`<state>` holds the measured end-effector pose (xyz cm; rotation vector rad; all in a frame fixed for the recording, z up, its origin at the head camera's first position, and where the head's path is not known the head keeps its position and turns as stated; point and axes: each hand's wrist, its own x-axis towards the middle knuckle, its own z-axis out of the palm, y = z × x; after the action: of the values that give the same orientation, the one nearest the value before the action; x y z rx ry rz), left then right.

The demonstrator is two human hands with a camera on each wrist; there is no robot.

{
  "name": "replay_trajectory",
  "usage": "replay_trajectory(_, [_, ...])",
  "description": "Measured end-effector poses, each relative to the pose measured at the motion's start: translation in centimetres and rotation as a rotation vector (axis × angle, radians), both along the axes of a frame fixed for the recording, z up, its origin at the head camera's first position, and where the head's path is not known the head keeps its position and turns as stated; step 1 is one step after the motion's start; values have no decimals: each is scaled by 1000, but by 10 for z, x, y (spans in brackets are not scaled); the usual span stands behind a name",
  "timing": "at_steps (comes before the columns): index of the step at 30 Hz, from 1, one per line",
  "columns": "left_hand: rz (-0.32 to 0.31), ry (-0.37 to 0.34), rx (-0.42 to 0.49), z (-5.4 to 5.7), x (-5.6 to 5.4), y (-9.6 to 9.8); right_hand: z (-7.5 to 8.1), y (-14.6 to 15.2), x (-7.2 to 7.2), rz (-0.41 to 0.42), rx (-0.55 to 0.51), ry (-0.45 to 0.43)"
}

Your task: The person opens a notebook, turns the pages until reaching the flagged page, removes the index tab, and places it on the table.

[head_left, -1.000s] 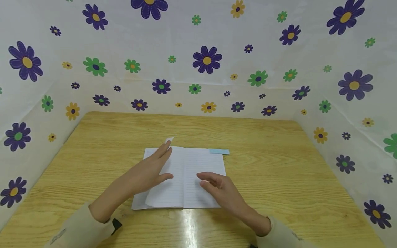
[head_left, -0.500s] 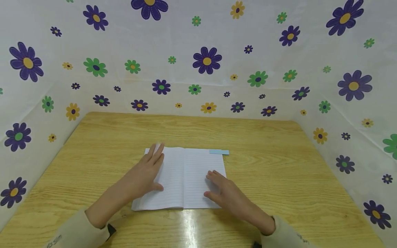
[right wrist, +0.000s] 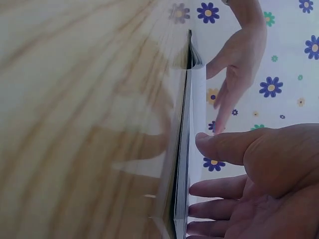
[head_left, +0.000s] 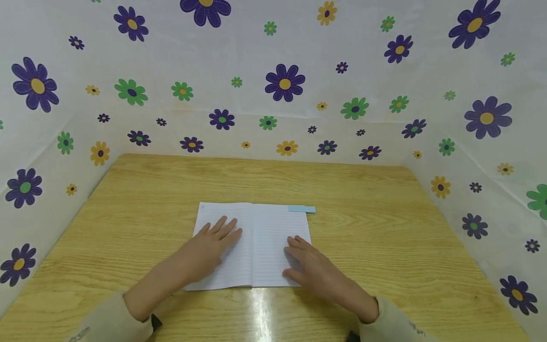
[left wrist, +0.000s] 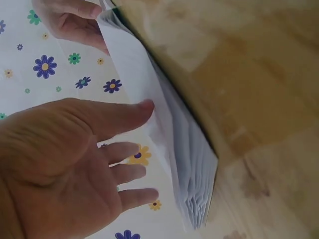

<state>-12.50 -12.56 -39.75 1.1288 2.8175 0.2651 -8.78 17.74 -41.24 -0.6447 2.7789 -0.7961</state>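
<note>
A lined notebook lies spread on the table, its fold running down the middle. Over the left page is my left hand, fingers straight and spread; the thumb touches the paper in the left wrist view, where the fanned edges of several pages show. My right hand is at the outer part of the right page, fingers stretched out. Its fingertips meet the page in the right wrist view, beside the notebook's edge. Neither hand holds anything. A light blue tab sticks out at the right page's top corner.
The wooden table extends around the notebook on all sides. White cloth printed with purple, green and yellow flowers stands behind it and along both sides. Light reflects off the table in front of the notebook's fold.
The raised left leaf has come down flat. My left hand swept left across it, then moved back right toward the fold. My right hand shifted slightly right and nearer, onto the right page.
</note>
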Motion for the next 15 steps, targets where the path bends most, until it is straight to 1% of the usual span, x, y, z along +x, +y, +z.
replay_trajectory(2, [-37,-23,-3,-2,2,0,0,0,-1,3,0,-2])
replay_trajectory(3, [-45,-32,-6,-3,2,1,0,0,-1,6,1,-3])
replay_trajectory(6, [-43,-61,-30,-5,3,1,0,0,-1,12,6,-3])
replay_trajectory(8, [-22,-89,-38,-5,4,1,1,0,0,15,12,-4])
replay_trajectory(13, [67,-211,-32,-3,5,2,2,1,0,25,27,-3])
replay_trajectory(15, [91,-238,-31,-3,7,2,2,1,0,32,36,3])
